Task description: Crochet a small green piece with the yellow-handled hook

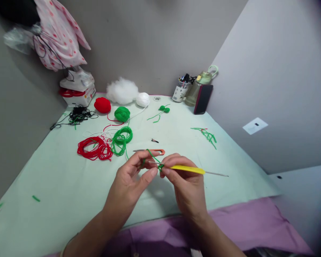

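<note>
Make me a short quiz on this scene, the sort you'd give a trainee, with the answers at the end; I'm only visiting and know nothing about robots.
1. Which hand holds the slim metal crochet hook with a yellow handle?
2. True or false: the fluffy white heap of fibre lies to the left of the round white yarn ball, as pictured.
3. What colour is the small looped yarn piece at the hook's metal shaft: (a) red, (b) green or (c) white?

Key: 1. The right hand. 2. True. 3. (b) green.
</note>
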Action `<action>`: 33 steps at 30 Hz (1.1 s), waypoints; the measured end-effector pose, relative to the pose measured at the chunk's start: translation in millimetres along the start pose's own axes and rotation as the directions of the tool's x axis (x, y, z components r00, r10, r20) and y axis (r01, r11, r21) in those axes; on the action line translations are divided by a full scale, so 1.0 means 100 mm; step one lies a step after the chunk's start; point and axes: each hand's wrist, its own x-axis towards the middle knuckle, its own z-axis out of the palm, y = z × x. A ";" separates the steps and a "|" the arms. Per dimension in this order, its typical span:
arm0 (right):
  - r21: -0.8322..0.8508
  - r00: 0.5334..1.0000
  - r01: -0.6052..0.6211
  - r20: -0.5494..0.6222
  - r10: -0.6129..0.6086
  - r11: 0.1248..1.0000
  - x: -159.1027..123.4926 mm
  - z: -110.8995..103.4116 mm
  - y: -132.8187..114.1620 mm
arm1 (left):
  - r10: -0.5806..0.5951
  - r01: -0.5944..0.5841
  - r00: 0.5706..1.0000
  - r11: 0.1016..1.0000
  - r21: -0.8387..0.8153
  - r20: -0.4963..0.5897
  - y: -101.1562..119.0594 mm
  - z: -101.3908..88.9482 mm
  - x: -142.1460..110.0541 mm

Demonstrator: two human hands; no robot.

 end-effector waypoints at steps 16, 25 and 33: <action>-0.109 0.993 -0.090 0.065 0.097 0.990 0.02 -0.03 -0.06 | -0.026 0.017 0.998 0.990 0.138 0.063 0.09 -0.01 0.03; 0.017 0.961 -0.272 0.061 0.271 0.962 0.06 -0.07 -0.05 | -0.145 0.138 0.984 0.988 0.074 0.102 0.08 -0.03 0.04; 0.063 0.916 -0.397 0.095 0.390 0.916 0.07 -0.09 -0.03 | -0.172 0.149 0.969 0.979 0.136 0.179 0.12 -0.10 0.08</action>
